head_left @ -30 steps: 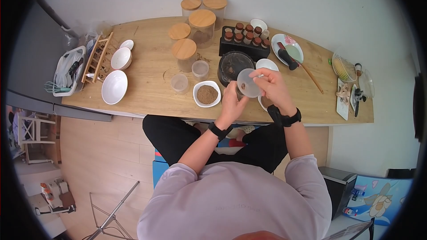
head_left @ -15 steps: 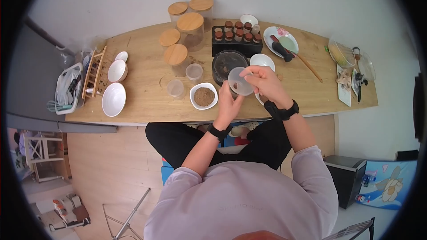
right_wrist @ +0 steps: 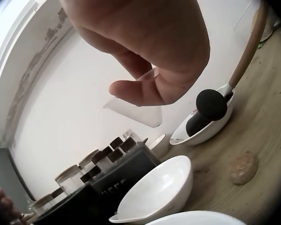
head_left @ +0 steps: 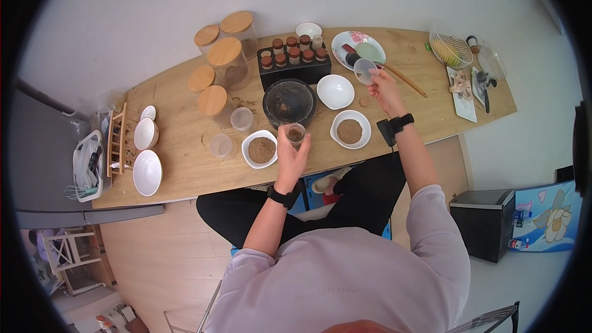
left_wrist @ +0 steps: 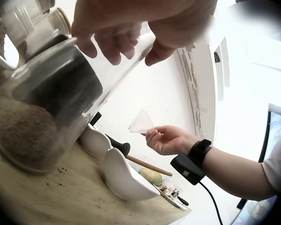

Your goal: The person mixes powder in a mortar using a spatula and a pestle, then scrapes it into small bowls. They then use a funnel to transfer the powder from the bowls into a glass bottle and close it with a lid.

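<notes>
My left hand (head_left: 291, 161) grips a small clear jar (head_left: 296, 129) at the table's front, between two white bowls of brown powder. In the left wrist view, brown powder sits inside the jar (left_wrist: 61, 117) and fingers curl over its mouth. Raised to the right, my right hand (head_left: 387, 92) pinches a translucent plastic funnel (head_left: 364, 71) between thumb and fingers. The funnel (right_wrist: 136, 111) is well apart from the jar. One powder bowl (head_left: 247, 156) is left of the jar; the other (head_left: 367, 129) is to its right. Behind the jar stands a dark round mortar-like bowl (head_left: 290, 103).
A black rack (head_left: 295, 75) of brown-capped bottles stands at the back. Wooden-lidded jars (head_left: 213, 100) and clear cups (head_left: 242, 119) are to the left. A white bowl (head_left: 336, 92) and a patterned plate (head_left: 343, 41) with a wooden-handled utensil (head_left: 408, 81) lie to the right.
My right hand has lifted the funnel away from the jar, up and to the right. The left hand keeps its grip on the jar. The head view has shifted.
</notes>
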{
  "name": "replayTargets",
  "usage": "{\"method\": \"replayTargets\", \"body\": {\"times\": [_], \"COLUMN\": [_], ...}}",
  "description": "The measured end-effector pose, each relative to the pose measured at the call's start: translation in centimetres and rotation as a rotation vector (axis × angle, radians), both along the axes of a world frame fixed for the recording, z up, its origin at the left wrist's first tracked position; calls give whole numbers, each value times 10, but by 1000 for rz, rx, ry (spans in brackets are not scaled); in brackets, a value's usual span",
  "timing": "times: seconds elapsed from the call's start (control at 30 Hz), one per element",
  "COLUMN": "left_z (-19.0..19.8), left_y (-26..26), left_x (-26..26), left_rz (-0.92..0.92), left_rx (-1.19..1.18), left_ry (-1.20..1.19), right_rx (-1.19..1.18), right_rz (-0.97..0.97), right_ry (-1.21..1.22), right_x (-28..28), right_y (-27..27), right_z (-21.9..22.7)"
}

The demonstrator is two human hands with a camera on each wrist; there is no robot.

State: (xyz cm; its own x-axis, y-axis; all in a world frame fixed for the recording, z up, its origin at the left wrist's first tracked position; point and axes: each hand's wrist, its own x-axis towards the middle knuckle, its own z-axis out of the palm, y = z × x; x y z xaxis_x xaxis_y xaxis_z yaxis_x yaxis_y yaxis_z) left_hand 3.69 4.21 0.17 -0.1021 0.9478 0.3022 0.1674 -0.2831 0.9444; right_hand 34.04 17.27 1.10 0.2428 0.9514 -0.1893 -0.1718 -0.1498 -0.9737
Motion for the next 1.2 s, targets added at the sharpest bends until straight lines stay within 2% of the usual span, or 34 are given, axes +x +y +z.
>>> {"method": "replayTargets", "body": {"times": [0.13, 0.27, 0.33, 0.43, 0.53, 0.63, 0.73, 0.83, 0.97, 1.07, 1.17, 1.2], "left_z": [3, 3, 2, 0, -1, 1, 2, 4, 3, 0, -2, -3], "left_y": [-3, -2, -2, -1, -2, -2, -2, -2, -1, 1, 1, 1], "left_x": [-2, -1, -2, -2, -3, -2, -2, -3, -2, -3, -1, -1], "left_rz": [-9, -21, -20, -20, -21, -29, -27, -26, -13, -6, -1, 1], "left_rx": [-7, -19, -15, 4, 4, -24, -12, 1, -6, -14, -8, -5], "left_ry": [25, 29, 30, 43, 50, 32, 41, 52, 42, 26, 15, 18], "right_rx": [67, 28, 59, 179, 76, 158, 193, 229, 147, -47, -7, 5], "right_rz": [-71, -178, -220, -181, 92, 230, 267, 318, 337, 168, 306, 361], "right_ry": [-213, -116, -67, -115, -401, -1007, -1153, -1135, -1035, -315, 240, 234], "right_x": [-6, -8, -7, 0, 21, 25, 18, 22, 25, 9, -17, -32], "right_y": [44, 82, 86, 62, 22, -12, -28, -25, -23, -31, -48, -53], "right_z": [-6, -12, -14, -16, -24, -40, -58, -72, -67, -32, 27, 47]}}
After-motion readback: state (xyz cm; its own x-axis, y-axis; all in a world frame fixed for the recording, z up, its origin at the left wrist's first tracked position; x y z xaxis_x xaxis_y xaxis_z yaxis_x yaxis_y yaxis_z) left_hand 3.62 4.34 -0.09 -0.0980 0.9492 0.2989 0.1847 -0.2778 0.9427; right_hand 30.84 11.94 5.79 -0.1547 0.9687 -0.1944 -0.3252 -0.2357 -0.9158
